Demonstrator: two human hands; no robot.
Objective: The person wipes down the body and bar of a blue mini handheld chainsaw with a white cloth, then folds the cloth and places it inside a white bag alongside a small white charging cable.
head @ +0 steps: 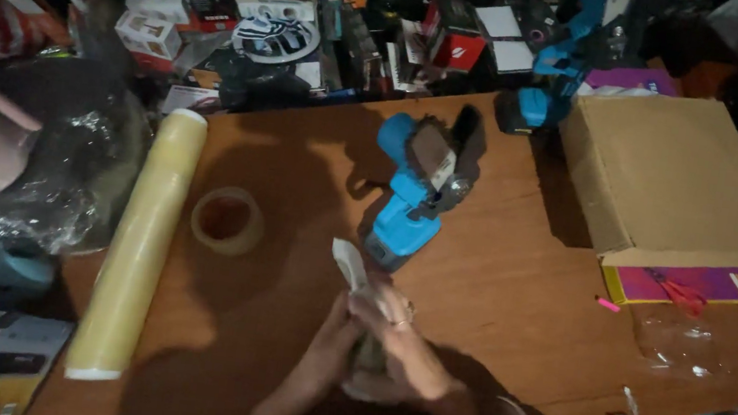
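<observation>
Two hands (376, 344) grip one pale object (349, 264); one tape roll (228, 219) nearby.

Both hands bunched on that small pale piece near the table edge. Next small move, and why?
Probably bring the pale piece forward to the blue power tool: both hands, left hand and right hand, grip it together just in front of the tool. What the piece is, I cannot tell.

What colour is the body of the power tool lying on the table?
Bright blue, with dark grey or black parts; the power tool shows clearly in the head view.
</observation>
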